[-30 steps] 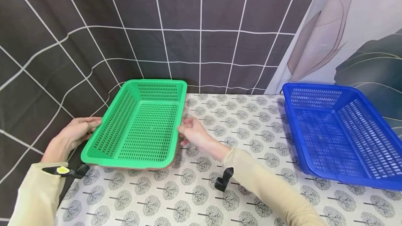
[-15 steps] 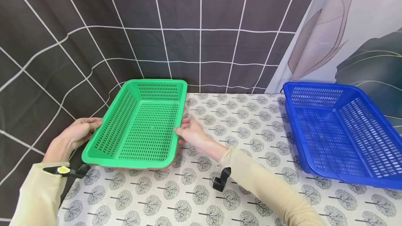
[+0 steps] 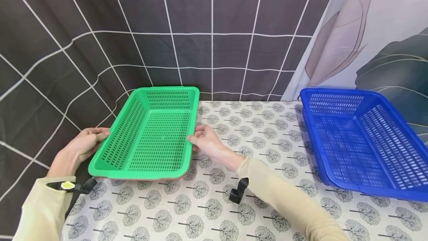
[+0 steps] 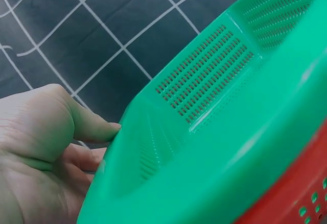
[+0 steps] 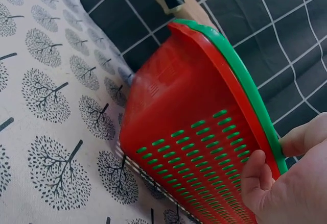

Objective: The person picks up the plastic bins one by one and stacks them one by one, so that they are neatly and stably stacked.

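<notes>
A green slotted plastic basket (image 3: 157, 137) sits nested inside a red basket (image 5: 173, 106), whose wall shows in the right wrist view. From above, almost all of the red one is hidden. My left hand (image 3: 85, 142) grips the green basket's left rim, thumb on the edge and fingers below, as the left wrist view also shows. At the opposite side my right hand (image 3: 208, 142) pinches the right rim between thumb and fingers. In the right wrist view, curled fingers (image 5: 255, 178) lie against the red wall below the two stacked rims.
Over on the right stands a blue slotted basket (image 3: 317, 140) on the tree-patterned tablecloth (image 3: 214, 196). A dark gridded curtain (image 3: 234, 14) hangs behind and along the left, close to my left hand. A pale leaf-print curtain (image 3: 337, 44) hangs at the right rear.
</notes>
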### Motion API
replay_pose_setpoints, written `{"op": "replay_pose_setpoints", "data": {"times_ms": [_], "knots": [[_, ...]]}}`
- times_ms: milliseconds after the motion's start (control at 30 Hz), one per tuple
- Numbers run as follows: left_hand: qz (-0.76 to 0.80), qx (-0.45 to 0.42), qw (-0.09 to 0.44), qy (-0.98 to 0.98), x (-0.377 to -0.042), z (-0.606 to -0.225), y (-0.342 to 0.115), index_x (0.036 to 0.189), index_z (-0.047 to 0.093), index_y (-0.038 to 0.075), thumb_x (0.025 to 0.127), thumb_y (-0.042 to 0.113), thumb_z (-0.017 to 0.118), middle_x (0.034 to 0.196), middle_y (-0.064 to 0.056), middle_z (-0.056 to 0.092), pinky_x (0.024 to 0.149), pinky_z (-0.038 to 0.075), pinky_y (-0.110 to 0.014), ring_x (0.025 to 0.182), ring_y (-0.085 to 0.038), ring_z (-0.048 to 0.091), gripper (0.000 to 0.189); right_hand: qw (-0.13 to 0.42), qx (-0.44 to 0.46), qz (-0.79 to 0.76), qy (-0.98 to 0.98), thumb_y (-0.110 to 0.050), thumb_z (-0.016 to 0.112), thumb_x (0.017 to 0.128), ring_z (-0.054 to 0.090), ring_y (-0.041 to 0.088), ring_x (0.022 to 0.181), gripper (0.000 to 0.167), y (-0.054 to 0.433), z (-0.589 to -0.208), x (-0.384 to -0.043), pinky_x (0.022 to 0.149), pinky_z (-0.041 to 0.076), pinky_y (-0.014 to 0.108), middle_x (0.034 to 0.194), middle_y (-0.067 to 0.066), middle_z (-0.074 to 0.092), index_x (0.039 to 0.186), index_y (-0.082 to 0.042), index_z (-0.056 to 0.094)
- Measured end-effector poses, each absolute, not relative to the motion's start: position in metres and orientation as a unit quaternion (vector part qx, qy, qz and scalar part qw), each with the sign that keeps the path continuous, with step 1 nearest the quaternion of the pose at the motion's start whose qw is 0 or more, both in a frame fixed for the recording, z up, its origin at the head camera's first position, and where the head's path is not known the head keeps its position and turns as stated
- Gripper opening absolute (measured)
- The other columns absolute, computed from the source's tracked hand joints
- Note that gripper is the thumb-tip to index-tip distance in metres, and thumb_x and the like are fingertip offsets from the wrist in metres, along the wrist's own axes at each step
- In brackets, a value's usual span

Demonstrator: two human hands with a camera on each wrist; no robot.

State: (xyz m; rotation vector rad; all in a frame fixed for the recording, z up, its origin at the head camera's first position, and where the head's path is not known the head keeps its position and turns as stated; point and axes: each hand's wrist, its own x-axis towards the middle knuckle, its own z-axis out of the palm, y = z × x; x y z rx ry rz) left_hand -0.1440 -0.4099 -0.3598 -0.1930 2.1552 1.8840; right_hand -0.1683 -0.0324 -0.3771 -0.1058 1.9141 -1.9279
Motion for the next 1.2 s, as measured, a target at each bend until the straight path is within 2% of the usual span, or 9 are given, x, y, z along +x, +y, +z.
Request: {"op": "replay_pose_setpoints", "data": {"times_ms": [133, 233, 400, 500, 700, 1000, 1200], "knots": [[0.664, -0.06, 0.135, 0.733, -0.141, -0.36, -0.405, 0.104, 0.062, 0.006, 0.105, 0.003, 0.045, 0.086, 0.0, 0.07, 0.064, 0.057, -0.024, 0.074, -0.011, 0.068, 0.018, 0.211, -0.044, -0.701, 0.679, 0.004, 0.064, 0.092, 0.06, 0.019, 0.081, 0.046, -0.027, -0.377, -0.17, 0.084, 0.057, 0.041, 0.108, 0.018, 0.056, 0.131, 0.013, 0.042], [0.655, -0.058, 0.132, 0.741, -0.139, -0.359, -0.399, 0.112, 0.058, -0.001, 0.105, 0.004, 0.045, 0.086, 0.0, 0.07, 0.063, 0.057, -0.024, 0.074, -0.011, 0.068, 0.016, 0.212, -0.048, -0.703, 0.677, 0.005, 0.063, 0.092, 0.06, 0.019, 0.08, 0.045, -0.021, -0.377, -0.171, 0.081, 0.058, 0.037, 0.107, 0.017, 0.056, 0.131, 0.013, 0.043], [0.622, -0.05, 0.129, 0.771, -0.137, -0.356, -0.387, 0.13, 0.04, -0.02, 0.106, 0.006, 0.043, 0.088, 0.003, 0.07, 0.063, 0.056, -0.023, 0.075, -0.009, 0.068, 0.035, 0.202, -0.063, -0.696, 0.686, 0.005, 0.063, 0.092, 0.062, 0.02, 0.084, 0.045, -0.007, -0.375, -0.169, 0.083, 0.057, 0.035, 0.107, 0.017, 0.056, 0.132, 0.012, 0.044], [0.614, -0.038, 0.127, 0.778, -0.134, -0.354, -0.379, 0.133, 0.032, -0.025, 0.106, 0.005, 0.041, 0.09, 0.004, 0.069, 0.063, 0.056, -0.023, 0.076, -0.009, 0.068, 0.042, 0.199, -0.068, -0.694, 0.688, 0.004, 0.063, 0.092, 0.062, 0.021, 0.087, 0.046, 0.003, -0.373, -0.168, 0.086, 0.057, 0.036, 0.107, 0.017, 0.056, 0.133, 0.012, 0.044], [0.615, -0.024, 0.118, 0.78, -0.131, -0.352, -0.361, 0.134, 0.027, -0.027, 0.106, 0.004, 0.041, 0.092, 0.004, 0.068, 0.065, 0.056, -0.022, 0.077, -0.007, 0.067, 0.044, 0.196, -0.067, -0.69, 0.694, 0.004, 0.063, 0.092, 0.06, 0.02, 0.087, 0.048, 0.025, -0.37, -0.165, 0.085, 0.055, 0.035, 0.107, 0.017, 0.056, 0.134, 0.012, 0.043], [0.616, 0.003, 0.114, 0.78, -0.126, -0.349, -0.333, 0.133, 0.031, -0.026, 0.105, 0.003, 0.044, 0.101, 0.002, 0.065, 0.078, 0.056, -0.023, 0.087, -0.007, 0.066, 0.043, 0.2, -0.083, -0.678, 0.702, 0.005, 0.061, 0.092, 0.06, 0.021, 0.089, 0.046, 0.06, -0.369, -0.161, 0.087, 0.055, 0.036, 0.11, 0.019, 0.056, 0.133, 0.013, 0.042], [0.64, 0.023, 0.114, 0.76, -0.124, -0.349, -0.313, 0.132, 0.03, -0.028, 0.103, 0.0, 0.044, 0.098, -0.001, 0.067, 0.075, 0.056, -0.023, 0.085, -0.009, 0.067, 0.042, 0.191, -0.094, -0.658, 0.723, 0.003, 0.061, 0.093, 0.061, 0.019, 0.089, 0.046, 0.084, -0.367, -0.159, 0.084, 0.056, 0.034, 0.11, 0.018, 0.057, 0.133, 0.013, 0.042]]}}
